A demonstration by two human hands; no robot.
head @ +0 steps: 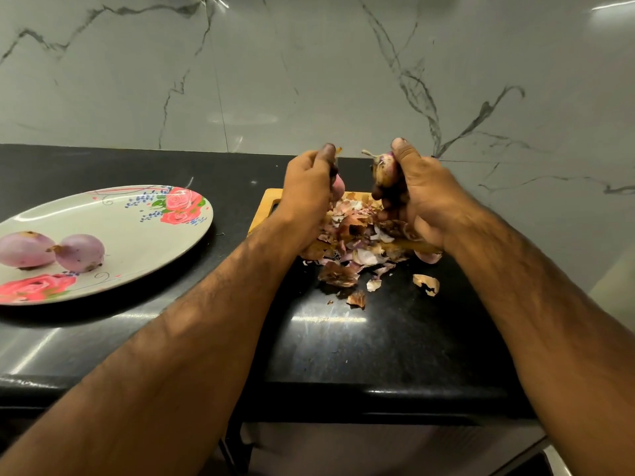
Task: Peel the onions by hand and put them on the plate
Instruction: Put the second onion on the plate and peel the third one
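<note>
The plate (137, 231) lies at your left on the counter (378, 341), with two onions (25, 249) (80, 253) side by side on it. The board (267, 206) lies to its right, with peels (357, 235) heaped on it and spilling in front. Above it, your left hand (309, 188) holds a peel (338, 187) and your right hand (417, 192) an onion (386, 170).

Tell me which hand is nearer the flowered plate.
Left. The left hand, pinching peel, hangs right of the plate; the right hand, gripping an onion, is farther right, beyond it.
</note>
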